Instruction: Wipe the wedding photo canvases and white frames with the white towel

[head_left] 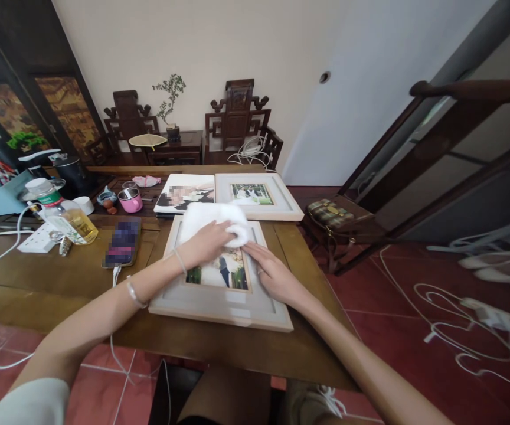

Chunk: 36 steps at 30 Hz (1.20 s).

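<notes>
A pale wooden picture frame (219, 304) with a photo lies flat on the wooden table (73, 277) in front of me. My left hand (204, 243) is closed on a white cloth (219, 221) and presses it on the upper part of the frame's glass. My right hand (273, 273) lies flat with fingers stretched out on the frame's right side, holding it down.
Behind it lie a second framed photo (258, 198) and a frameless print (185, 193). To the left are a phone (123, 243) on a cable, a bottle of yellow liquid (66, 221), a pink cup (130, 200), a power strip (38, 239). White cables (458, 319) trail over the red floor at right.
</notes>
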Each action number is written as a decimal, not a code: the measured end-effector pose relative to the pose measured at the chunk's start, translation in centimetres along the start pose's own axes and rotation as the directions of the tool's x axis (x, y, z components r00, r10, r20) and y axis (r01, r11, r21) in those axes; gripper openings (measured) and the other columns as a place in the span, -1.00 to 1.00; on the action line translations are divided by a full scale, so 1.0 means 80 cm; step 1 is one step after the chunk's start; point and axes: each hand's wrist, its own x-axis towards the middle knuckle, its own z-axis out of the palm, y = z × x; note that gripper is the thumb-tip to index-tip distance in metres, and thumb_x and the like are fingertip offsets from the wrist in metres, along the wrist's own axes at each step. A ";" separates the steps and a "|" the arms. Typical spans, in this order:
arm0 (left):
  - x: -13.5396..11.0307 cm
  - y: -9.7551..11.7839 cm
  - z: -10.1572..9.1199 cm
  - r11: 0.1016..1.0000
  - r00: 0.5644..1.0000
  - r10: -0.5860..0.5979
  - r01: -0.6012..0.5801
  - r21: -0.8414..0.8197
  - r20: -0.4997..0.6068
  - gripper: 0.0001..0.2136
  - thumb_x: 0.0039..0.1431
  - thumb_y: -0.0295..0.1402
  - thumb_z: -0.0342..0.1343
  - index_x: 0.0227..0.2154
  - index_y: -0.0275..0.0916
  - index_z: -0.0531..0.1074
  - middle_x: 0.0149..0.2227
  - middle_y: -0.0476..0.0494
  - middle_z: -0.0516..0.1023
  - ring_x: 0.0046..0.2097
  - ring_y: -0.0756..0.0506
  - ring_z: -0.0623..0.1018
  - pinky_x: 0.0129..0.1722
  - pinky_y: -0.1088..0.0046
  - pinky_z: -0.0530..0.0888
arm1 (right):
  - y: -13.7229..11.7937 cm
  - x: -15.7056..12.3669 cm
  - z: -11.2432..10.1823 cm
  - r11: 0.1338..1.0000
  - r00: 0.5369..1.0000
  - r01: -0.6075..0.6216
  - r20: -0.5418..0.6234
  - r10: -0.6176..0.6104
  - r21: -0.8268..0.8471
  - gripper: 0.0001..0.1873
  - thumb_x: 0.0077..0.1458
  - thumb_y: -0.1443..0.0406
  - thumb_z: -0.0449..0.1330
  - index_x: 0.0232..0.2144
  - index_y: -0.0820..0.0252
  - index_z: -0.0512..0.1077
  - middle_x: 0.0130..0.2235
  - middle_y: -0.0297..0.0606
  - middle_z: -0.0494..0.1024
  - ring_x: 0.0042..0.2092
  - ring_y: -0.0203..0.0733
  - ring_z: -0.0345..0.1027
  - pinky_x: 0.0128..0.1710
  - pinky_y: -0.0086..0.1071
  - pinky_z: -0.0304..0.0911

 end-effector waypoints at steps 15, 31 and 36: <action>0.017 0.012 0.017 0.961 1.000 -0.016 0.011 0.277 0.018 -0.78 0.27 -0.53 -0.01 -0.15 -0.26 0.51 0.18 -0.20 0.36 0.26 -0.20 0.25 0.22 0.16 0.19 | 0.001 0.000 0.003 1.000 1.000 0.007 -0.024 -0.007 0.019 -0.18 -0.15 0.57 -0.09 0.20 0.10 0.26 0.24 -0.21 0.32 0.30 -0.07 0.07 0.31 0.06 -0.02; -0.101 -0.006 -0.018 0.944 0.948 -0.291 0.263 0.197 0.130 -0.63 0.00 -0.67 -0.04 -0.14 -0.37 0.48 0.19 -0.40 0.32 0.24 -0.28 0.29 0.19 0.10 0.24 | -0.006 -0.001 -0.008 0.997 0.997 -0.032 -0.063 0.036 0.071 -0.29 -0.10 0.55 -0.09 0.12 0.19 0.38 0.19 -0.17 0.39 0.25 -0.10 0.20 0.29 -0.01 0.05; -0.129 0.059 -0.027 0.950 0.924 -0.313 0.300 0.090 0.221 -0.69 0.00 -0.59 0.01 -0.18 -0.38 0.50 0.20 -0.43 0.29 0.24 -0.33 0.28 0.22 0.08 0.23 | -0.006 -0.004 -0.008 0.996 0.996 -0.014 -0.087 0.022 0.092 -0.27 -0.12 0.57 -0.08 0.11 0.13 0.39 0.17 -0.23 0.41 0.24 -0.12 0.22 0.29 -0.01 0.07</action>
